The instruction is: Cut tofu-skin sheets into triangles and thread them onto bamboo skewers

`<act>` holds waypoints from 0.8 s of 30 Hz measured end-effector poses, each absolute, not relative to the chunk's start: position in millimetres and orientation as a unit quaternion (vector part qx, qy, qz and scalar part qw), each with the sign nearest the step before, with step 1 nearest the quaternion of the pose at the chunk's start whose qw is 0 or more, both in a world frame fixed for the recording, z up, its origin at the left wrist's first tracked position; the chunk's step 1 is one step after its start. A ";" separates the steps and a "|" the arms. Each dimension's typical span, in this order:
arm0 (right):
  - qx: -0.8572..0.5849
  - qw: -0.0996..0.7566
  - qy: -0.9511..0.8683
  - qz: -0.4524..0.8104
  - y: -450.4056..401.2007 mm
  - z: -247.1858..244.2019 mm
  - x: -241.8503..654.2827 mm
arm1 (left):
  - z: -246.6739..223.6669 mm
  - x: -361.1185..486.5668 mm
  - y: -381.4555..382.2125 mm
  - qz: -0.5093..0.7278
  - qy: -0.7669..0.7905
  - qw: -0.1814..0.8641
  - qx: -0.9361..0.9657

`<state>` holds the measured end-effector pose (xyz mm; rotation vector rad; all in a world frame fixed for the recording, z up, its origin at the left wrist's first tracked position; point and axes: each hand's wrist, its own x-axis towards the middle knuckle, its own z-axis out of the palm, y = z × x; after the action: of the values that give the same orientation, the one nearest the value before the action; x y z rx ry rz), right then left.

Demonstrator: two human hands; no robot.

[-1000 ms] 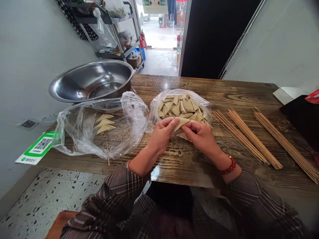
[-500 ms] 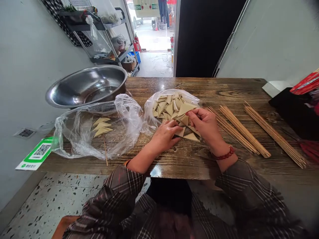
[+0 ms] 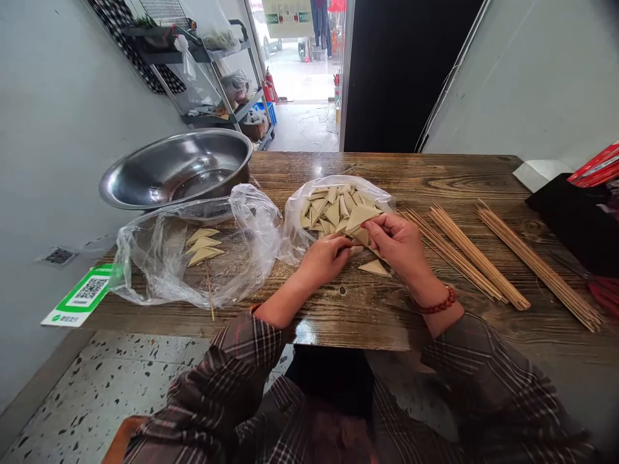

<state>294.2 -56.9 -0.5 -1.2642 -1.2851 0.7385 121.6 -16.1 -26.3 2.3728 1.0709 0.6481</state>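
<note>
Right hand [image 3: 393,240] pinches a triangle [image 3: 360,216] over the heaped bag [image 3: 293,222], left hand [image 3: 327,259] at its near edge, grip unclear; one loaded stick [image 3: 209,283] left of it, bare sticks [image 3: 478,256] right, looks early.

— Which sort of place do you see?
— From my distant station, I believe a small eatery or shop: a QR-code card [image 3: 87,292] at lower left, a metal basin [image 3: 191,171] above it, a shelf cart [image 3: 249,107] with bagged goods [image 3: 236,86] at upper left, a street-side doorway [image 3: 304,87] at top centre.
</note>
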 end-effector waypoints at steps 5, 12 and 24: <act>-0.543 0.552 -0.547 0.319 -59.2 0.2 294.1 | -19.0 124.5 -24.0 0.196 0.388 0.201 0.878; -0.549 0.541 -0.555 0.313 -58.6 -2.6 294.4 | -20.1 123.0 -27.0 0.183 0.372 0.158 0.896; -0.537 0.551 -0.553 0.319 -63.0 -3.9 294.1 | -11.4 115.2 -12.7 0.372 0.415 0.417 0.718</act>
<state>294.1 -63.0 -3.9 -1.2709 -1.3088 0.7549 115.2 -12.7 -11.4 1.8016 1.0421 0.9336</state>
